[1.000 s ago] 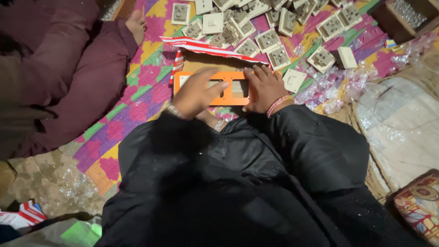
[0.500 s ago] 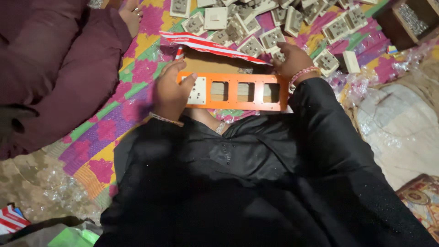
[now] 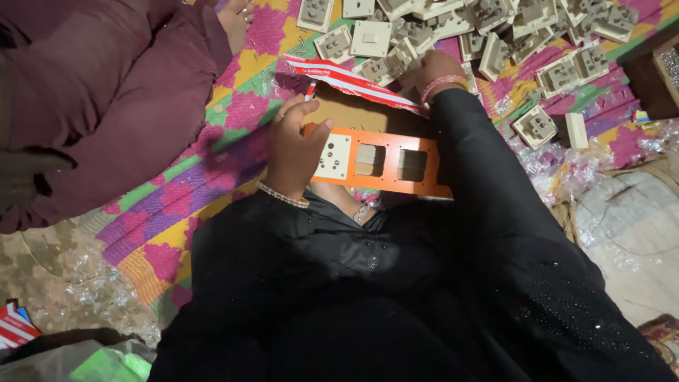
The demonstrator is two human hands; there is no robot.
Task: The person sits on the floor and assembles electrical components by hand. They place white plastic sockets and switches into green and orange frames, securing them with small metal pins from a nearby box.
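Seen from above: the left hand [image 3: 293,145] clasps the left end of an orange frame plate [image 3: 382,161] held over the lap, one white socket module [image 3: 332,157] already seated, two openings bare. The right hand [image 3: 431,71] reaches into the pile of loose switch modules [image 3: 453,32] on the patterned mat [image 3: 212,163] — whether its grip has closed I cannot tell. A module to fill the next opening seems wanted. An open cardboard box [image 3: 353,110] lies behind the plate, contents hidden.

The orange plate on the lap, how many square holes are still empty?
2 show on the orange plate: one in the middle, one just right of it. A white socket fills the slot beside the left hand. The black sleeve may hide more.
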